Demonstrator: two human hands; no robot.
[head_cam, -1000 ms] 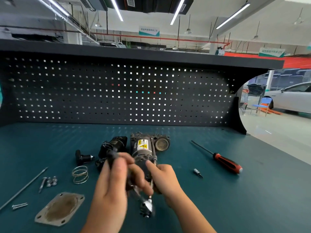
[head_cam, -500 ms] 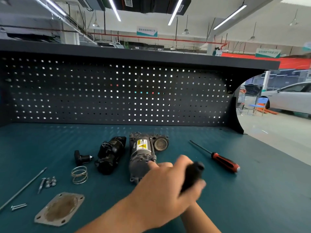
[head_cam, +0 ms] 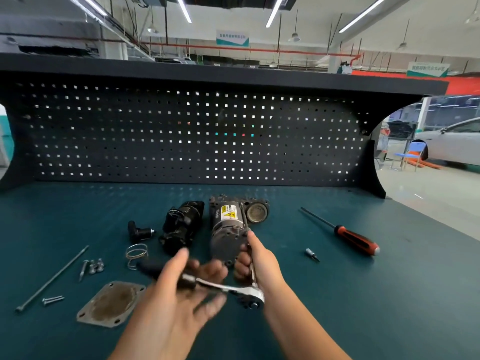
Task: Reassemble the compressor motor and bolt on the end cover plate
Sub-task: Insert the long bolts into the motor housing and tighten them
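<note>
The grey compressor motor (head_cam: pixel 228 229) with a yellow warning label lies on the green bench, its round end toward me. My right hand (head_cam: pixel 259 261) pinches a long thin bolt (head_cam: pixel 244 216) that runs along the motor's right side. The head of a ratchet wrench (head_cam: pixel 250 298) sits on that bolt's near end. My left hand (head_cam: pixel 181 284), blurred by motion, holds the ratchet's black handle (head_cam: pixel 153 266), which points left. The end cover plate (head_cam: pixel 111 304) lies flat at the lower left, apart from the motor.
A black motor part (head_cam: pixel 181 227), a small black plug (head_cam: pixel 139 231) and a wire spring ring (head_cam: pixel 136 255) lie left of the motor. Farther left are a second long bolt (head_cam: pixel 52 279), nuts (head_cam: pixel 94 266) and screws (head_cam: pixel 53 300). A red-handled screwdriver (head_cam: pixel 355 241) and a bit (head_cam: pixel 311 254) lie right.
My left hand has swung the ratchet handle from the right side back over to the left. My right hand, hidden half a second ago, shows again on the bolt.
</note>
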